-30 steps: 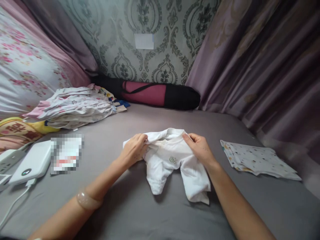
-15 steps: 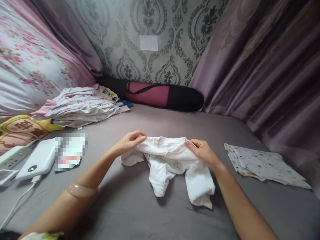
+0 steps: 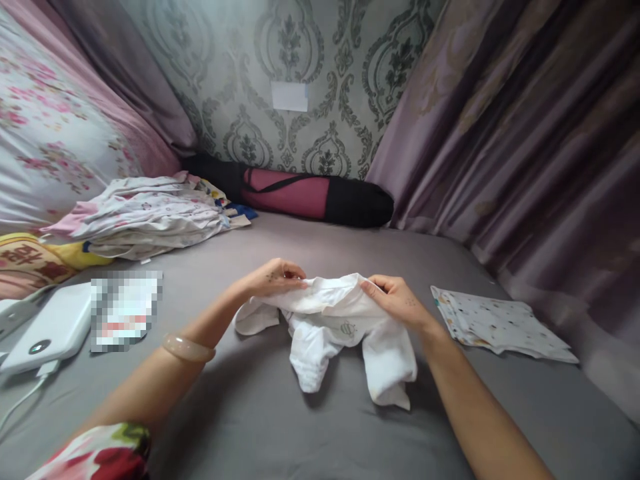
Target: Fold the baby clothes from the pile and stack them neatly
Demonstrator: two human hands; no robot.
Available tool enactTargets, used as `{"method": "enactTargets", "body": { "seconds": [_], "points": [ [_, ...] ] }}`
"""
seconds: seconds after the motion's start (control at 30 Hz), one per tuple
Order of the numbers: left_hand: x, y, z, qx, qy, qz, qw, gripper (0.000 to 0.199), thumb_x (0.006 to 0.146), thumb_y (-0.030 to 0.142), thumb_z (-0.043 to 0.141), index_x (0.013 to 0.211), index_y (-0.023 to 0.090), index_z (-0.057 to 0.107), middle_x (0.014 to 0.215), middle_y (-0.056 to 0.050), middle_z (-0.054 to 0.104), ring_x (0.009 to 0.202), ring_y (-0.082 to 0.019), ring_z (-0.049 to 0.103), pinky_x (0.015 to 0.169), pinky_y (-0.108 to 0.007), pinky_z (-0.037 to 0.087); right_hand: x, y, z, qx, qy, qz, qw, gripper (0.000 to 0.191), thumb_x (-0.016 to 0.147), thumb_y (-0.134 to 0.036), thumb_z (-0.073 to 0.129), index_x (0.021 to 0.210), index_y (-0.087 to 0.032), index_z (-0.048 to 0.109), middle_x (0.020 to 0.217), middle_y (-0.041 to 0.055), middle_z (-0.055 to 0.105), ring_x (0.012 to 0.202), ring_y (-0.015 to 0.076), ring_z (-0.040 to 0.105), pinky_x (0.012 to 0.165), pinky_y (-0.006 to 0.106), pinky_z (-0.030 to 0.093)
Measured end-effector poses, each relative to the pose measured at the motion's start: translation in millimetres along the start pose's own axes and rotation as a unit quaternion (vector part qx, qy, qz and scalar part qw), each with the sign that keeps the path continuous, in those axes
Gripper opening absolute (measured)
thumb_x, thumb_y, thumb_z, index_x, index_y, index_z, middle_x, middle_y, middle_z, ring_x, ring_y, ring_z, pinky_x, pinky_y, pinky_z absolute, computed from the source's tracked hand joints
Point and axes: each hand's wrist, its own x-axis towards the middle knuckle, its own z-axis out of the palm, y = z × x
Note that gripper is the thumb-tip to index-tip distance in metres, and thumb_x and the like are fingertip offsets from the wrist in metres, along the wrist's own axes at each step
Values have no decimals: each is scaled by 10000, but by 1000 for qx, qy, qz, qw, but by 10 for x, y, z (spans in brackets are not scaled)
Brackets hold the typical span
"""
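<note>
A small white baby garment (image 3: 345, 317) with a little printed emblem lies partly lifted on the grey sheet, its legs or sleeves hanging toward me. My left hand (image 3: 275, 277), with a bangle on the wrist, pinches the garment's far edge at the left. At the right of that same edge, my right hand (image 3: 393, 297) grips the cloth between thumb and fingers. The far edge bunches a little between the two hands. Part of the garment's left side is hidden behind my left hand.
A patterned folded cloth (image 3: 500, 323) lies at the right. A heap of clothes (image 3: 155, 213) sits at the left, beyond a white power bank (image 3: 50, 327) with a cable and a blurred-out item (image 3: 125, 310). A black and maroon long bag (image 3: 295, 193) rests along the wall.
My left hand has slid right along the garment's far edge, closer to my right hand, and the cloth between them has slackened. The view has shifted slightly to the right.
</note>
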Motion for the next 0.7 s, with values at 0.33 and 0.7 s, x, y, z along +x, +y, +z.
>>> {"method": "enactTargets", "body": {
  "seconds": [0.33, 0.7],
  "points": [
    [-69, 305, -217, -166, 156, -88, 970, 503, 702, 621, 679, 882, 151, 696, 714, -34, 657, 567, -124, 543, 474, -202, 377, 152, -167, -243, 45, -13, 3, 999, 473, 680, -614, 718, 834, -167, 715, 769, 30, 698, 648, 133, 596, 577, 240, 452],
    [131, 1092, -1061, 38, 198, 23, 979, 350, 695, 500, 716, 818, 174, 738, 717, -40, 670, 626, -134, 565, 531, -222, 413, 637, -697, -683, -12, 82, -137, 987, 500, 656, -633, 724, 886, -189, 749, 842, 43, 735, 740, 181, 639, 655, 285, 484]
  ]
}}
